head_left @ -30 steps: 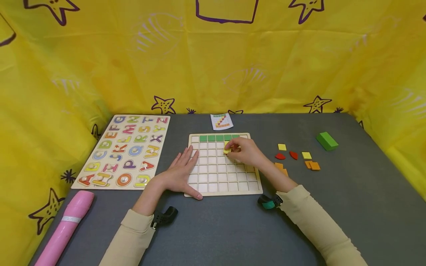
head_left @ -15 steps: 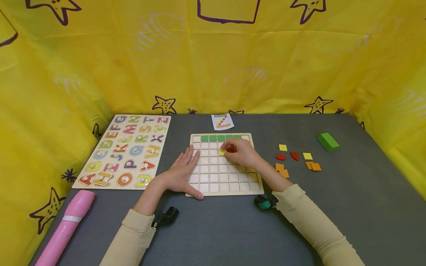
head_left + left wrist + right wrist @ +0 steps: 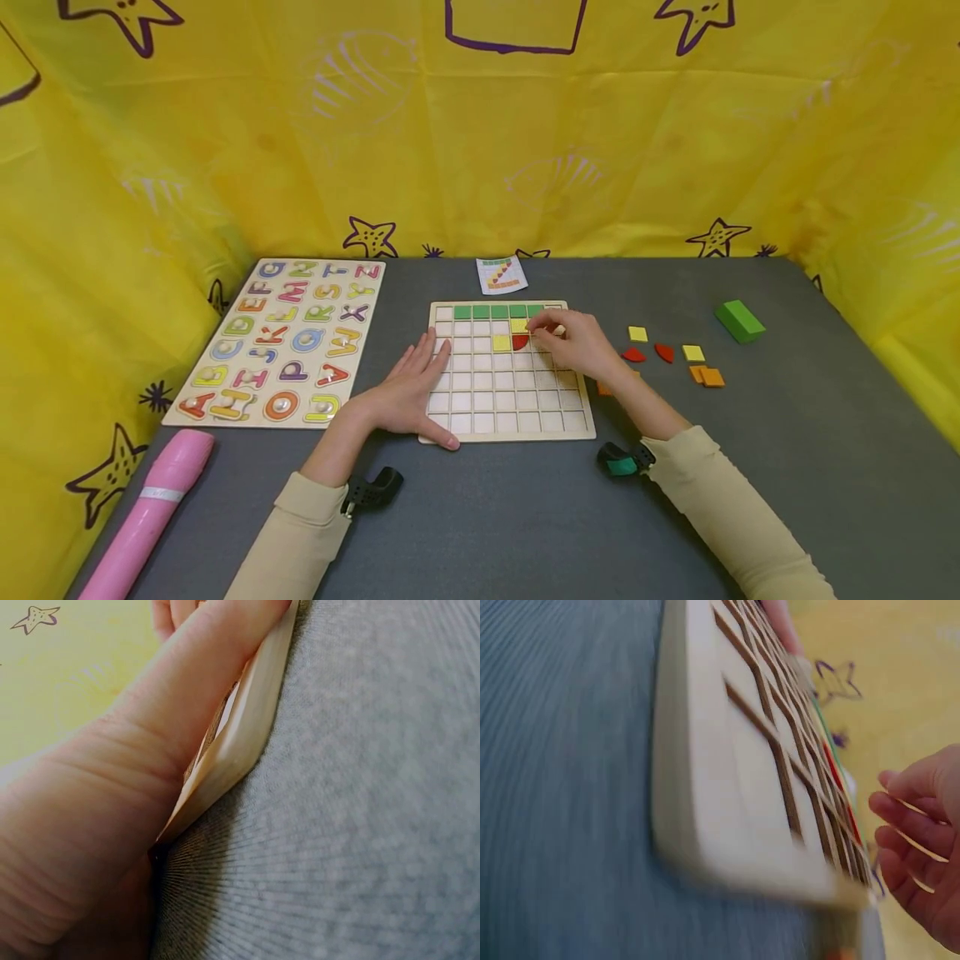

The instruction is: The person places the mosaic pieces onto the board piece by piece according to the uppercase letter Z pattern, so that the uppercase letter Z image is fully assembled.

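A wooden grid board (image 3: 510, 437) lies on the table, with a row of green square tiles (image 3: 479, 312) along its top row. Below them sit one yellow tile (image 3: 518, 325), a red quarter-round piece (image 3: 521, 342) and, left of the red one, another yellow tile (image 3: 502, 343). My left hand (image 3: 405, 387) rests spread on the board's left side, its thumb at the front edge; the left wrist view shows that thumb (image 3: 202, 667) on the wooden rim. Over the board's upper right is my right hand (image 3: 573, 342). Its fingers are loosely bent with nothing between them in the right wrist view.
Loose yellow (image 3: 637, 334), red (image 3: 663, 352) and orange tiles (image 3: 712, 377) lie to the right, near a green block (image 3: 740, 321). A small pattern card (image 3: 502, 275) lies behind the board. On the left are an alphabet puzzle (image 3: 281, 342) and a pink roll (image 3: 153, 508).
My right hand has set the yellow tile it pinched into the cell left of the red piece, let go and moved right. The left hand stays in place.
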`<state>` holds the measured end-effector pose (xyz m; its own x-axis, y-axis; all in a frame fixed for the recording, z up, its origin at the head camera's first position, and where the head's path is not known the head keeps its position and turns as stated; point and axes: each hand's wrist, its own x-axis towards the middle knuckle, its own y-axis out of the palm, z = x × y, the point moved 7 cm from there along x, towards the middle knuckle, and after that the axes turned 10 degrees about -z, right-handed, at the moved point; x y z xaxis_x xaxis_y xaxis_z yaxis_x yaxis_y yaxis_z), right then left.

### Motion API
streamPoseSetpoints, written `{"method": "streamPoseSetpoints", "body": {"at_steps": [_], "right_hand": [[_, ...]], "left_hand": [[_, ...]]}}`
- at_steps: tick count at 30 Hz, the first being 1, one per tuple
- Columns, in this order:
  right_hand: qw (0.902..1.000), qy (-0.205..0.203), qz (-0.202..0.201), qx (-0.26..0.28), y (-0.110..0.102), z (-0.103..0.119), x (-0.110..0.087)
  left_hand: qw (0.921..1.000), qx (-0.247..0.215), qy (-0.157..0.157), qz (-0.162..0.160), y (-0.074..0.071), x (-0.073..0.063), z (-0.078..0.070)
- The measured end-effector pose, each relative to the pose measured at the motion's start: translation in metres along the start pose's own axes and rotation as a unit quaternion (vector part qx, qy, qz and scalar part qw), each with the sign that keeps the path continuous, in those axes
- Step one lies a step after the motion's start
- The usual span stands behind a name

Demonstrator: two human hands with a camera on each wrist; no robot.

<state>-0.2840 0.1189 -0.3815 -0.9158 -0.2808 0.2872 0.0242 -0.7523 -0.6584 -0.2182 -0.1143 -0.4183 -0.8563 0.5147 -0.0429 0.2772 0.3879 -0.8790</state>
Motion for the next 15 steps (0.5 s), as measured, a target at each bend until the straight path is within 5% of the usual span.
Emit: {"method": "streamPoseSetpoints", "body": {"at_steps": [15], "right_hand": [[0.9875, 0.034, 0.020, -0.152, -0.084, -0.053, -0.042]], "left_hand": [[1.0000, 0.004, 0.001, -0.001, 0.000, 0.001, 0.001]]}}
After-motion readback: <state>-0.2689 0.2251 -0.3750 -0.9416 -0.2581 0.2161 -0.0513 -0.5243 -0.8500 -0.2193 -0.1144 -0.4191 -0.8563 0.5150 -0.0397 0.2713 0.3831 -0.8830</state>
